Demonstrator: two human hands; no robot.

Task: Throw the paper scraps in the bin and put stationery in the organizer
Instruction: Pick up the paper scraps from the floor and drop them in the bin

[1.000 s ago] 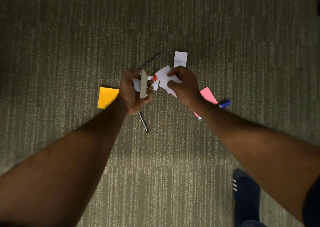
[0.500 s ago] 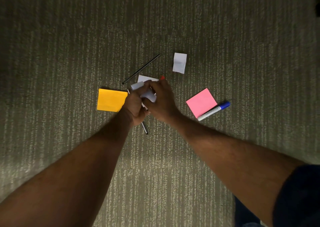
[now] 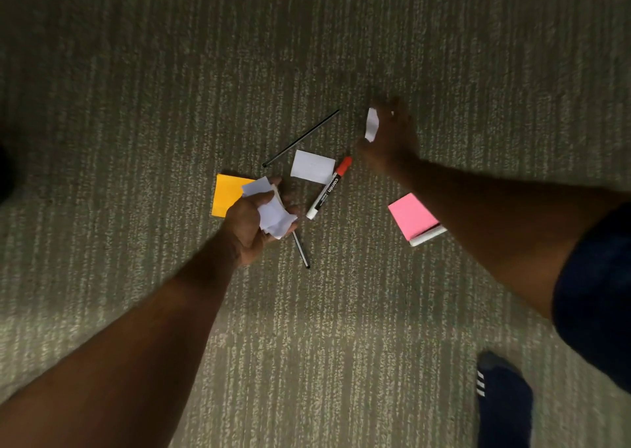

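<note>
Mid-carpet, left of centre: wad of white scraps (image 3: pixel 273 214) sits in the left hand (image 3: pixel 247 222), palm up, fingers curled round it, held just above the floor. Far right of it, the right hand (image 3: pixel 392 140) is down at the carpet (image 3: pixel 136 106) and appears to pinch the far scrap (image 3: pixel 371 125) at its left edge. That hand is blurred, so the grip is likely but not crisp.

One flat scrap (image 3: pixel 312 166) lies between the two hands, touching the red marker (image 3: pixel 329 188) on its right. Stationery is all on the floor:
- orange sticky pad (image 3: pixel 227 195), partly behind the wad
- pink sticky pad (image 3: pixel 411 215) at right, over a second marker (image 3: pixel 428 236) with only its white end showing
- thin black pen (image 3: pixel 302 137) on the far side
- another pen (image 3: pixel 302 251) poking out near the left hand

A foot in a dark sock (image 3: pixel 502 400) is at near right. Bin and organizer are not in view.

Step, as I judge it: gathering scraps, roughly midway, with nothing binned and no stationery sorted yet. Next move probably needs the far scrap lifted and passed to the left-hand wad. Then the flat scrap gets picked without dragging the marker. A thin sheet flat on carpet calls for a fingertip edge-lift.
</note>
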